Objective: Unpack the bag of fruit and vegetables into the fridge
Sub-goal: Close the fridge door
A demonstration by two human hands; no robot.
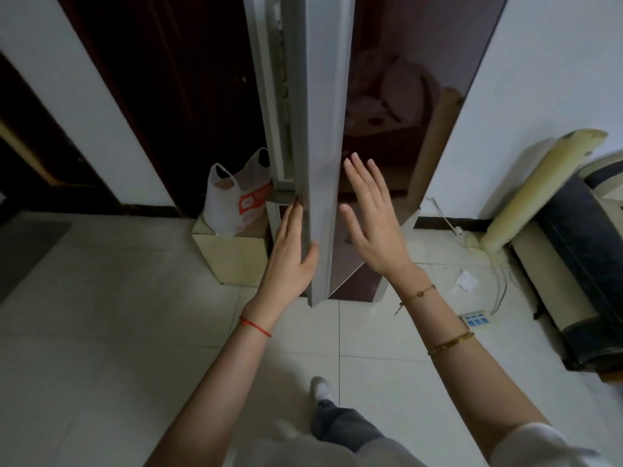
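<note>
The fridge door (318,156) stands edge-on in front of me, its grey side facing me and its dark glossy front turned right. My left hand (291,251) lies flat against the door's left side, thumb hooked round its front edge, fingers straight. My right hand (371,220) is held up, fingers spread, in front of the dark fridge front (404,96); I cannot tell whether it touches. A white plastic bag (236,200) with an orange logo stands behind the door on a low cream box (229,261). The fridge's inside is hidden.
White tiled floor lies below. A rolled cream mat (539,187) leans on the right wall beside a dark sofa (583,251). A power strip (477,320), cables and a paper scrap lie on the floor at right. My foot (320,389) is below.
</note>
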